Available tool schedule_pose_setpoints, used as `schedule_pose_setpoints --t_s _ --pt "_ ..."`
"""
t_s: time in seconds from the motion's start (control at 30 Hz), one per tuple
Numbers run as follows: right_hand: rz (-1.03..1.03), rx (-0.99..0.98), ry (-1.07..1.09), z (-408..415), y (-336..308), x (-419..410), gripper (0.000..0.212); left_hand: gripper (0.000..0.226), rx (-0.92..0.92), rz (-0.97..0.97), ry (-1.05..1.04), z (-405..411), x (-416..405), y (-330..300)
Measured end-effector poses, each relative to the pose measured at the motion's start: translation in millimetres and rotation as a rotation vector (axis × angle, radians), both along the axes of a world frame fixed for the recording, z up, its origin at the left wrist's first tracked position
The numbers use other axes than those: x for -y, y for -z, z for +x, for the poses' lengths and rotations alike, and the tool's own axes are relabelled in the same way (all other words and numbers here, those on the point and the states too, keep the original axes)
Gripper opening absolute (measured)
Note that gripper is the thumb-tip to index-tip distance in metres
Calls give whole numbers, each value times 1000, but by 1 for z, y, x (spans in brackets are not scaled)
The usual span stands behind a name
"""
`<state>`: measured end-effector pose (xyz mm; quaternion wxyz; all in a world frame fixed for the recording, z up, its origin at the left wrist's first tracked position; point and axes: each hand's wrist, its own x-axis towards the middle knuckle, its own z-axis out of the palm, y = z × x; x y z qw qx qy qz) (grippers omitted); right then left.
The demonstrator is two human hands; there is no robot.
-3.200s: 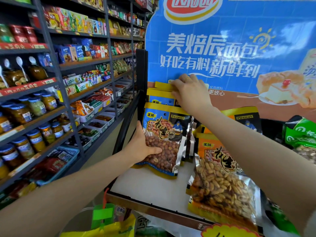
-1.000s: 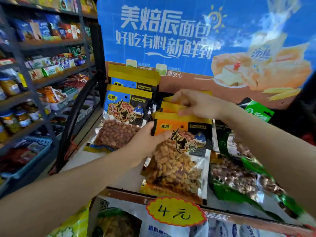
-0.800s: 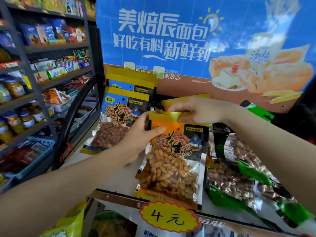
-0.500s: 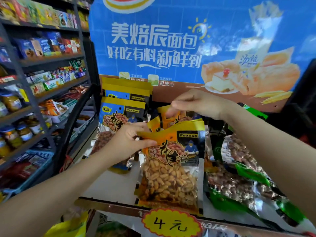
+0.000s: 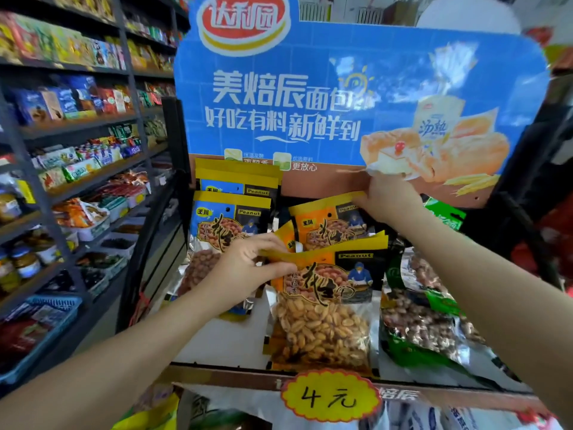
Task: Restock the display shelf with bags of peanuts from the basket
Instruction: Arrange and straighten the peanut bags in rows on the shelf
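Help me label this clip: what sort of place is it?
Most likely a small grocery or convenience shop: aisle shelves packed with snacks and jars, a branded promotional display above peanut bags, and a handwritten price tag.

One head-worn camera is looking forward and slightly down, close to the display shelf (image 5: 223,349), facing the blue sign (image 5: 356,97) head-on; both forearms are reaching in from the bottom edge.
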<state>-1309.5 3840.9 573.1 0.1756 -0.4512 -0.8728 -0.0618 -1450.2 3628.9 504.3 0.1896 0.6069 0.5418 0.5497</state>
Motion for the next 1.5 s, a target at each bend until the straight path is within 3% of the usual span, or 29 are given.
schedule_pose_setpoints --t_s 0.1,0.2,0.3,0.33,0.37,0.4,0.43,0.5,0.57,0.63,0.67,0.7,0.73,0.77,0.83,0.9,0.97,1.07,1.27,1.4,1.5 --pt "-567 -268 -160 17 4 0 31 6 78 -50 -12 1 -2 2" --pt "-862 -531 -365 28 -3 17 6 10 218 -81 -33 1 -6 6" --pt "-1171 -653 -649 37 -12 23 26 35 304 -25 -39 -1 -12 12" --pt "-1244 -599 -727 40 -12 23 13 40 310 6 -61 1 -14 12" --pt "-1266 -511 -783 41 -12 23 15 38 290 32 -97 2 -16 12" --pt "-1258 -403 -804 42 -12 23 38 35 266 47 -137 5 -18 12" --pt "-1272 -315 -825 42 -10 20 46 31 247 57 -173 6 -21 11" --pt "-1306 -280 -833 41 -11 19 30 37 243 87 -179 7 -26 7" --pt "-1319 -216 -847 38 -14 17 27 65 -20 152 -227 2 -30 -1" --pt "-1289 -117 -868 32 -14 15 47 93 -382 127 -265 -2 -33 -15" --pt "-1276 -73 -877 28 -12 11 49 95 -546 140 -275 -3 -34 -22" --pt "-1276 -40 -881 24 -12 10 39 88 -715 197 -288 -4 -36 -27" --pt "-1282 -6 -893 21 -13 10 20 74 -910 288 -320 -6 -39 -29" --pt "-1293 30 -907 19 -15 9 16 57 -1089 388 -353 -9 -41 -29" --pt "-1255 47 -918 18 -23 6 25 37 -1314 501 -323 -12 -41 -25" --pt "-1072 -64 -891 13 -29 -2 22 36 -1365 480 -266 -9 -39 -19" --pt "-697 -129 -848 2 -30 -14 20 29 -1339 430 -289 -7 -36 -16" --pt "-210 111 -890 -24 -20 -24 25 19 -1340 414 -315 -8 -35 -14" --pt "-37 526 -880 -74 16 -14 49 33 -1391 475 -342 -13 -29 -9" --pt "278 596 -774 -85 23 -11 40 28 -1362 495 -336 -14 -29 -11" --pt "321 675 -749 -76 31 -17 43 31 -1332 493 -304 -15 -30 -12"
